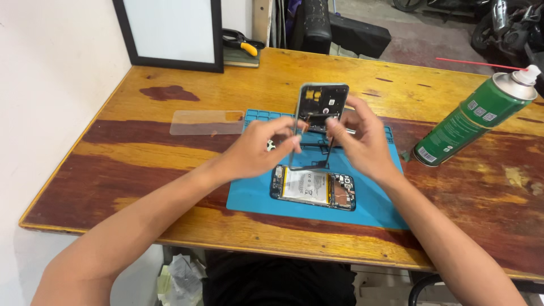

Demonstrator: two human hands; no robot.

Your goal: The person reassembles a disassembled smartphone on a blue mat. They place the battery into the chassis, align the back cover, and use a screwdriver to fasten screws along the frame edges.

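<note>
The left hand [258, 150] and right hand [362, 141] both hold up a phone frame [317, 122]. Under the hands, an open phone [313, 187] lies on a blue mat [252, 198]

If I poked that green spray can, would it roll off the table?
Probably it would roll a little: the green spray can lies on its round side on the wooden table, near the far edge. Its thin red straw looks bendy and might snag or pop off.

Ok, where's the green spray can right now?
The green spray can lies tilted on the wooden table at far right, beyond the blue mat.
</note>
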